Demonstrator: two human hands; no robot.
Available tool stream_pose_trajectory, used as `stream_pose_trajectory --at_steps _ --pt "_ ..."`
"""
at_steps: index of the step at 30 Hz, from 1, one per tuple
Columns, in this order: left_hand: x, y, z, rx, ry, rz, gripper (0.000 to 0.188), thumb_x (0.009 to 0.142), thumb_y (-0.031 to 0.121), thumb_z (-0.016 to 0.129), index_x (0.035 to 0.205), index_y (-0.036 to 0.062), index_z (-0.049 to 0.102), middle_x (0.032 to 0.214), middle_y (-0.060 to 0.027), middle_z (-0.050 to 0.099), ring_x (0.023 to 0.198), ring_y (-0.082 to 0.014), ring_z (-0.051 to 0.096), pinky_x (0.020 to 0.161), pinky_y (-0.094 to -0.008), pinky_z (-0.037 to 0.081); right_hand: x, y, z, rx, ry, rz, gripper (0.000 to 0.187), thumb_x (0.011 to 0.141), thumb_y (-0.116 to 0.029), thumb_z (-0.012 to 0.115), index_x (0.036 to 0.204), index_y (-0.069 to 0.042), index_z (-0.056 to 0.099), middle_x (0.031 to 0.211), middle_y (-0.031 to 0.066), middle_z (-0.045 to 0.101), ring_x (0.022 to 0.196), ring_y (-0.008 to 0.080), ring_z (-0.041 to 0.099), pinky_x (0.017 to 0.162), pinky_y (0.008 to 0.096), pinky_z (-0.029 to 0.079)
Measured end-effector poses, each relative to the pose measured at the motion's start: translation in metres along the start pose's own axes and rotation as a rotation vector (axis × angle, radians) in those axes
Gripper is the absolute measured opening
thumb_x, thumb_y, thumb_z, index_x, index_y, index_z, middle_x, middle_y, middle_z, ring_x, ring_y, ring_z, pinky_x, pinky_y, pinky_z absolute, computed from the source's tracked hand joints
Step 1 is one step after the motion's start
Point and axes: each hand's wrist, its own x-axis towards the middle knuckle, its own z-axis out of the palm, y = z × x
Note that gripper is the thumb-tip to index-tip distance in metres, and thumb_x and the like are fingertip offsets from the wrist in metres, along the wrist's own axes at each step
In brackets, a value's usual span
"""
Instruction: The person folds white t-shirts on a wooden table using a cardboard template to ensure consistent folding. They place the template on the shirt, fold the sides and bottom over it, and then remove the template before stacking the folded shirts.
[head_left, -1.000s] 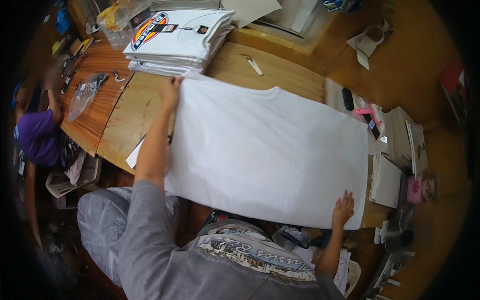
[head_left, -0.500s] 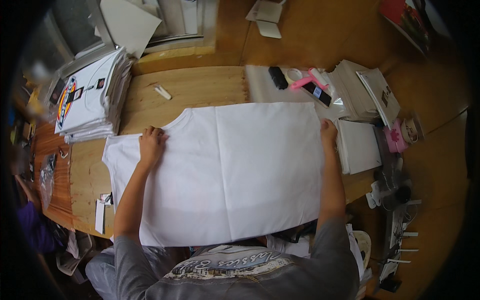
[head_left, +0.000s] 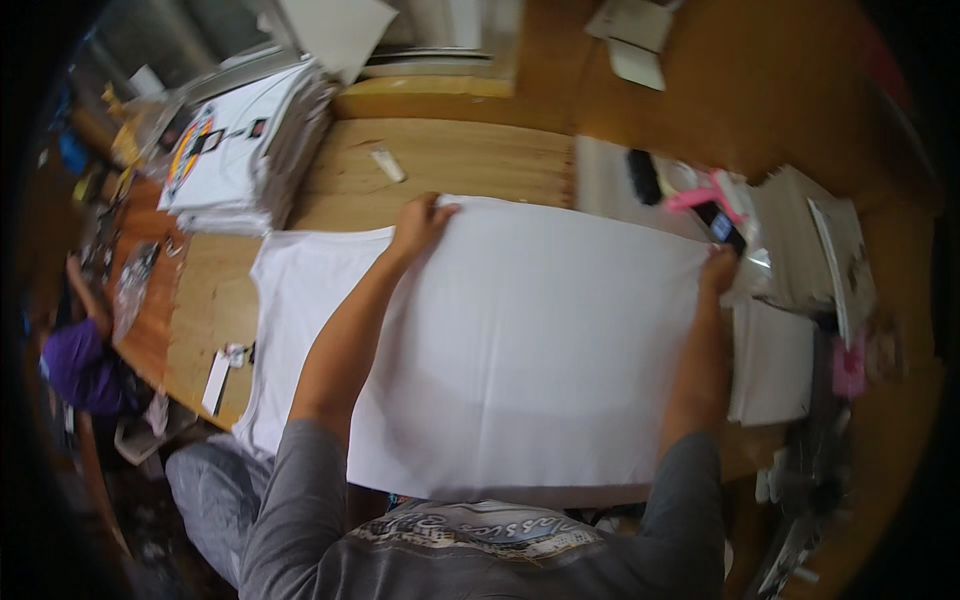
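A plain white shirt (head_left: 550, 350) lies across the wooden table (head_left: 450, 150) in front of me, its neck end to the left and its hem to the right. My left hand (head_left: 422, 225) is closed on its far edge, right of the neckline. At the far right corner, the fingers of my right hand (head_left: 718, 268) grip the hem. The cloth between my hands looks taut. A dark phone (head_left: 720, 228) lies just beyond my right hand, beside a pink-handled lint roller (head_left: 708, 195).
A stack of folded white shirts (head_left: 245, 150) stands at the far left. Folded white pieces (head_left: 775, 360) and a pale stack (head_left: 790, 240) are on the right. A small white object (head_left: 387, 165) lies on the far tabletop. Another person in purple (head_left: 85, 365) is at the left.
My left hand has shifted from beside the neckline to farther right along the shirt's far edge. My right hand has gone to the far hem corner. The view has turned slightly.
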Motion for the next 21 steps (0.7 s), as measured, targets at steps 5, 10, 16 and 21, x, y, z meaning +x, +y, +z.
stream_pose_trajectory --at_steps 5,10,16,21 --pt "0.010 0.008 -0.082 0.423 -0.956 0.246 0.048 0.066 0.039 0.065 0.093 -0.0001 0.057 0.086 -0.0178 0.056 0.085 -0.0293 0.052 0.075 -0.0333 0.040 -0.009 -0.012 -0.020 -0.167 -0.035 -0.030 0.017 0.078 -0.023 0.052 0.085 -0.007 0.052 0.088 0.0091 0.054 0.083 0.0279 0.054 0.062 0.0409 0.046" --pt "0.014 -0.021 -0.172 0.223 -0.940 -0.091 0.042 0.073 0.041 0.060 0.075 -0.0011 0.057 0.062 -0.0054 0.053 0.061 -0.0118 0.047 0.055 -0.0296 0.039 -0.007 -0.013 -0.016 -0.228 -0.026 -0.051 0.020 0.082 -0.027 0.047 0.088 -0.008 0.051 0.087 0.0086 0.054 0.084 0.0274 0.053 0.063 0.0417 0.046" --pt "0.000 -0.055 -0.179 0.503 -0.712 -0.079 0.030 0.075 0.031 0.059 0.080 0.0025 0.055 0.070 -0.0078 0.057 0.067 -0.0182 0.053 0.061 -0.0305 0.040 -0.002 -0.011 -0.005 -0.227 0.005 -0.018 0.020 0.084 -0.026 0.042 0.090 -0.008 0.048 0.088 0.0105 0.055 0.083 0.0286 0.054 0.062 0.0418 0.046" --pt "-0.007 -0.062 -0.214 0.575 -0.704 -0.141 0.025 0.072 0.024 0.060 0.085 0.0034 0.055 0.079 -0.0115 0.059 0.079 -0.0258 0.055 0.067 -0.0347 0.041 -0.002 -0.012 -0.008 -0.297 -0.012 -0.012 0.021 0.085 -0.027 0.040 0.092 -0.008 0.044 0.087 0.0122 0.056 0.080 0.0299 0.056 0.061 0.0426 0.046"
